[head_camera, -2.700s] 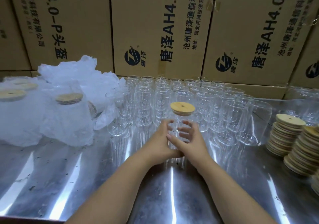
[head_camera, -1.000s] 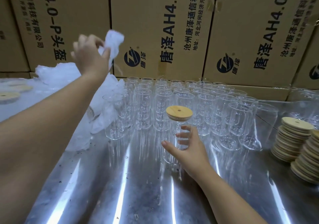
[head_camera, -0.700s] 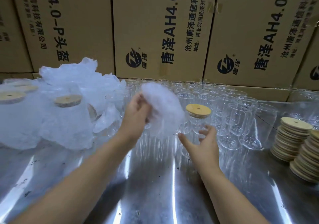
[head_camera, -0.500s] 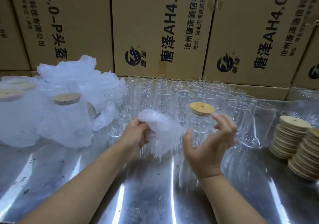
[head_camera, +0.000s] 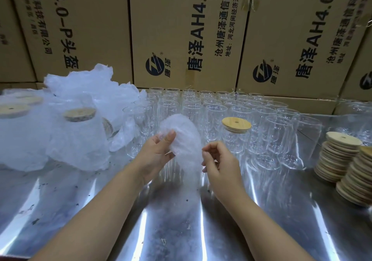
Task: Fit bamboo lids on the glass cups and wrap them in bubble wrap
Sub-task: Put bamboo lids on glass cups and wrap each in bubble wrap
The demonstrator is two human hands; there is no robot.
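Note:
My left hand (head_camera: 157,154) grips a crumpled piece of bubble wrap (head_camera: 185,138) above the steel table (head_camera: 177,224). My right hand (head_camera: 221,164) is beside it with curled fingers pinching the wrap's right edge. Just behind my right hand a glass cup (head_camera: 233,143) with a bamboo lid (head_camera: 236,124) stands on the table, and neither hand touches it. Behind it are rows of several empty glass cups (head_camera: 201,107).
Two stacks of bamboo lids (head_camera: 338,156) stand at the right edge. Wrapped, lidded cups (head_camera: 76,140) and a loose heap of bubble wrap (head_camera: 90,87) fill the left side. Cardboard boxes (head_camera: 181,29) form a wall behind the table.
My left hand fetched a piece of bubble wrap from the left heap and brought it to the middle. My right hand shifted the lidded cup right, let it go and moved to the wrap.

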